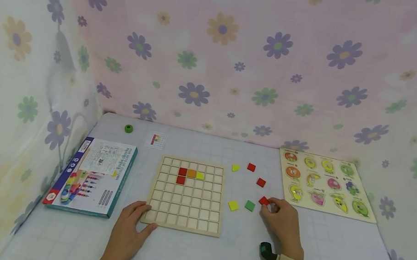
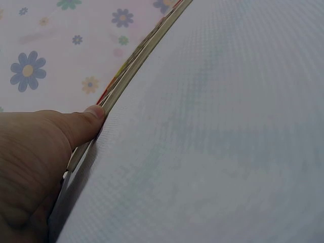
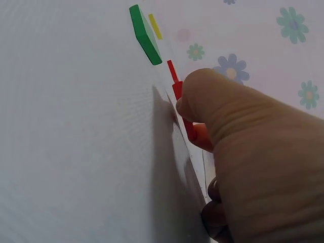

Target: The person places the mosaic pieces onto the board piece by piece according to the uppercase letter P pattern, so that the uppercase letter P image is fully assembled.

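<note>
In the head view my right hand (image 1: 283, 222) pinches a red square tile (image 3: 183, 109) between thumb and index finger, low over the table. My left hand (image 1: 129, 230) rests at the near left corner of a wooden grid board (image 1: 183, 222). Its thumb lies along the near edge, also seen in the left wrist view, and its fingertips touch the left side. On the board sit two red tiles (image 1: 181, 180), an orange tile (image 1: 192, 173) and a yellow tile (image 1: 200, 175). A green tile (image 1: 249, 205) and a loose yellow tile (image 1: 233, 205) lie left of my right hand.
Farther back are loose red tiles (image 1: 261, 182) and a small yellow piece (image 1: 235, 167). A pattern card (image 1: 156, 140) and a green ring (image 1: 128, 128) lie behind the board. A boxed set (image 1: 99, 180) lies left, and a fruit puzzle board (image 1: 326, 185) lies back right.
</note>
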The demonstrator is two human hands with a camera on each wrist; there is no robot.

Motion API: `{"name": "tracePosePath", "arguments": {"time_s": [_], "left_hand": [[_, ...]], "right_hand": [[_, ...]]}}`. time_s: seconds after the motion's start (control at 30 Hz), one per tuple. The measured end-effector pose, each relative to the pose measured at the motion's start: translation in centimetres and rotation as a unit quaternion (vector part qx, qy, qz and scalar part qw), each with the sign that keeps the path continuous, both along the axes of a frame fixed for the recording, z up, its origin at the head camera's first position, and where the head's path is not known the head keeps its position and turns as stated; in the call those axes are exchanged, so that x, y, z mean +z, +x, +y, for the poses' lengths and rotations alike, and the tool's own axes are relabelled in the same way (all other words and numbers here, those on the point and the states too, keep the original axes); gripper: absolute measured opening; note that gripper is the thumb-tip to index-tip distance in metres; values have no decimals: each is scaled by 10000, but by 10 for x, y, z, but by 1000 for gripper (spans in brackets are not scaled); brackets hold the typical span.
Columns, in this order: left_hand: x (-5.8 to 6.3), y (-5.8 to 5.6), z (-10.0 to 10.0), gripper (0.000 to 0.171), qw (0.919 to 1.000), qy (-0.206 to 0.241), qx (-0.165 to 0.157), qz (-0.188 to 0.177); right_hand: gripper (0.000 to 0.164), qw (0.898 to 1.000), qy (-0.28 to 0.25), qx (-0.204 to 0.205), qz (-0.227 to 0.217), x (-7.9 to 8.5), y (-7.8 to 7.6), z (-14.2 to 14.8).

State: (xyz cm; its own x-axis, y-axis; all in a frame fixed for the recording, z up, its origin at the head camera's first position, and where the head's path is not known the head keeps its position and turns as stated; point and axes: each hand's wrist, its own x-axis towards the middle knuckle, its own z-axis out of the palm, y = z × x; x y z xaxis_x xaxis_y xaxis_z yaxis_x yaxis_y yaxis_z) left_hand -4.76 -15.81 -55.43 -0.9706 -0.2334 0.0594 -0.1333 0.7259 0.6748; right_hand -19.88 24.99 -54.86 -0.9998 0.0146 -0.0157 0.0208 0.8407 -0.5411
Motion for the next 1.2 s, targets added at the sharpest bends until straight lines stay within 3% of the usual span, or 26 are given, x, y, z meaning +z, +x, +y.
{"name": "tracePosePath", "arguments": {"time_s": [0.7,1.2], "left_hand": [[-1,0,2,53,10000,-24,-1,45],[0,-2,-1,54,10000,-52,32,-24]], "right_hand": [[28,9992,-370,-51,152,3,5,1],[20,9952,-563,412,685,19,2,-25]]}}
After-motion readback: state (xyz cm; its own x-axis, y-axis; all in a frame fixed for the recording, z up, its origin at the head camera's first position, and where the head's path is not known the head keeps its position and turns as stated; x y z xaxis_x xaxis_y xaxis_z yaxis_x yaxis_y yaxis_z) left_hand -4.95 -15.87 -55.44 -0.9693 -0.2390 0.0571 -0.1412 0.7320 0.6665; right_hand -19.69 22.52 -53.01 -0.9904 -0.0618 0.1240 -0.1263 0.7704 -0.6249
